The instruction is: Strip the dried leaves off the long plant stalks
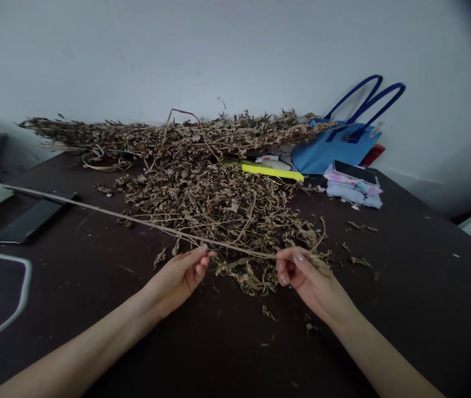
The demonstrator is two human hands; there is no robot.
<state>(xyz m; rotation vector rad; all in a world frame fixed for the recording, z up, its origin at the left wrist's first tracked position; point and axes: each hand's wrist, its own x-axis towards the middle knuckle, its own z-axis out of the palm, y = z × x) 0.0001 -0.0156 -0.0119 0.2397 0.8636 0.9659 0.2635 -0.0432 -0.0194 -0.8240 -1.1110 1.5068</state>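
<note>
1. Dried stem runs from the left edge, above the dark table, to the right hand.
2. Left hand is nearly closed by the stem, fingertips pinched, maybe on a leaf bit.
3. Dry leaves lie behind the hands.
4. Right hand is curled, pinching the stem.

Dim, soft light; corners darken and edges bend.
</note>
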